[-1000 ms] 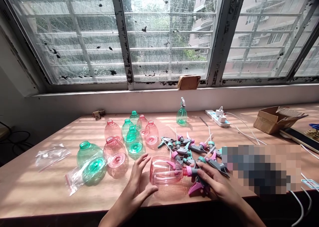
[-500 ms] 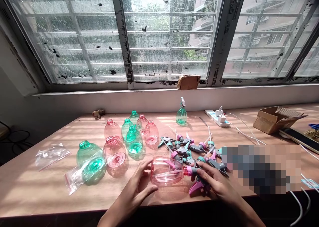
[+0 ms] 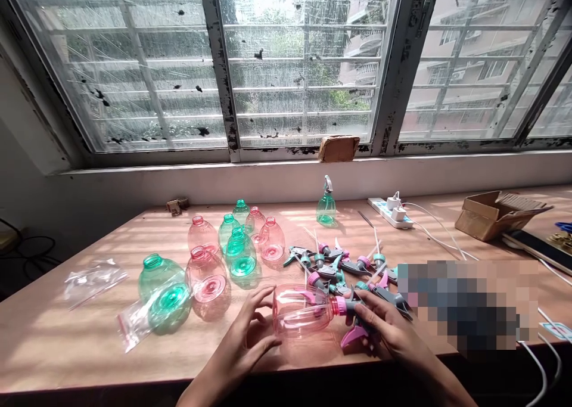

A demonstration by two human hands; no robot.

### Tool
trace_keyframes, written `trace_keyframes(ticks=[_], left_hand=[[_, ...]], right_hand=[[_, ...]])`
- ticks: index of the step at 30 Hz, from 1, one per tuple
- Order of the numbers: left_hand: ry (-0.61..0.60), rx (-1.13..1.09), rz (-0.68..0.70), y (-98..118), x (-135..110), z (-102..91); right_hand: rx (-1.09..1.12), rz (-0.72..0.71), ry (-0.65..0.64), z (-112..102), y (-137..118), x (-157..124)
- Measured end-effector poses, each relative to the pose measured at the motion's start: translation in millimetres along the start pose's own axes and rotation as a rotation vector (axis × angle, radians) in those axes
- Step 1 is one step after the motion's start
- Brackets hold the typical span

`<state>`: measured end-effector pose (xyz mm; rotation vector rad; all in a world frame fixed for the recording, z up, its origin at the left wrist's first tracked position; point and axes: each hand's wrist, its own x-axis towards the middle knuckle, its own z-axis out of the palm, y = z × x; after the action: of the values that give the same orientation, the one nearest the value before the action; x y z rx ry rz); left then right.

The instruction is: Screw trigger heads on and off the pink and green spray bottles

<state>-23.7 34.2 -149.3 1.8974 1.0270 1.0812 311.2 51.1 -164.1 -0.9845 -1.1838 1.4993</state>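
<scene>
A clear pink spray bottle [image 3: 301,320] lies on its side in the air just above the table's front part, its neck to the right. On its neck sits a grey and pink trigger spray head [image 3: 349,307], with the pink trigger pointing down. My right hand [image 3: 386,323] is closed around that spray head. At the bottle's base, my left hand [image 3: 248,329] curves its thumb and fingers around the rim, fingertips touching it. A straw shows inside the bottle. Just behind lies a pile of loose spray heads [image 3: 330,267], grey, pink and teal, with straws.
Open green and pink bottles stand at left, among them a green bottle [image 3: 156,285] and a pink bottle [image 3: 206,279]. Plastic bags [image 3: 134,323] lie nearby. Behind are a finished-looking green spray bottle [image 3: 326,209], a power strip [image 3: 393,212] and a cardboard box [image 3: 485,216]. A blurred patch covers the right.
The pink bottle has shifted slightly to the right and turned a little in my hands. Both hands stay in nearly the same place.
</scene>
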Motion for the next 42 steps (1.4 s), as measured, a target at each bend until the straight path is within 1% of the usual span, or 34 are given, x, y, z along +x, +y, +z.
trace_keyframes(ticks=[2, 3, 6, 8, 12, 16, 20, 24, 26, 28, 30, 32, 36, 39, 42], left_hand=[[0.019, 0.066, 0.047, 1.1, -0.5, 0.1], [0.013, 0.077, 0.042, 2.2, -0.7, 0.1], [-0.041, 0.041, -0.063, 6.2, -0.9, -0.1], [-0.05, -0.008, -0.12, 8.8, 0.0, -0.3], [-0.055, -0.052, -0.152, 13.0, 3.9, -1.6], [-0.074, -0.011, -0.128, 13.2, 6.3, -3.2], [-0.073, -0.055, -0.131, 11.8, 3.5, -1.9], [-0.016, -0.058, -0.047, 13.9, 0.0, -0.2], [-0.019, -0.049, -0.023, 15.2, -0.6, -0.6], [-0.037, -0.055, -0.032, 15.4, -0.5, -1.4], [-0.035, -0.098, -0.063, 13.7, -0.2, -1.8], [-0.002, -0.148, -0.089, 10.3, 0.1, -1.4], [0.042, -0.184, -0.088, 1.0, 0.3, -0.7], [-0.017, -0.206, -0.103, -5.1, -0.1, -2.3], [-0.079, -0.151, -0.125, -7.8, -0.8, -3.7]], right_hand=[[0.021, 0.003, -0.016, 0.8, 1.0, -0.4], [0.027, 0.0, -0.025, 1.2, 1.1, -0.8], [0.029, -0.011, -0.022, 2.5, 0.3, -2.1], [0.011, -0.01, -0.009, 2.7, -0.9, -2.6], [-0.024, -0.008, -0.01, 1.8, -2.2, -2.6], [-0.036, -0.012, -0.012, 0.6, -3.0, -2.5], [-0.021, 0.01, 0.015, 0.8, -4.1, -2.3], [0.004, -0.004, -0.002, 1.5, -3.8, -1.6], [0.011, -0.007, -0.006, 1.7, -3.6, -1.5], [0.004, -0.002, -0.006, 1.9, -4.2, -1.9], [-0.008, -0.004, -0.017, 2.2, -5.4, -2.5], [-0.005, -0.009, -0.029, 2.6, -6.9, -3.4], [-0.029, 0.003, -0.034, 3.1, -9.2, -4.7], [-0.065, -0.006, -0.019, 3.3, -10.3, -5.2], [-0.075, -0.004, 0.008, 3.8, -11.3, -5.5]])
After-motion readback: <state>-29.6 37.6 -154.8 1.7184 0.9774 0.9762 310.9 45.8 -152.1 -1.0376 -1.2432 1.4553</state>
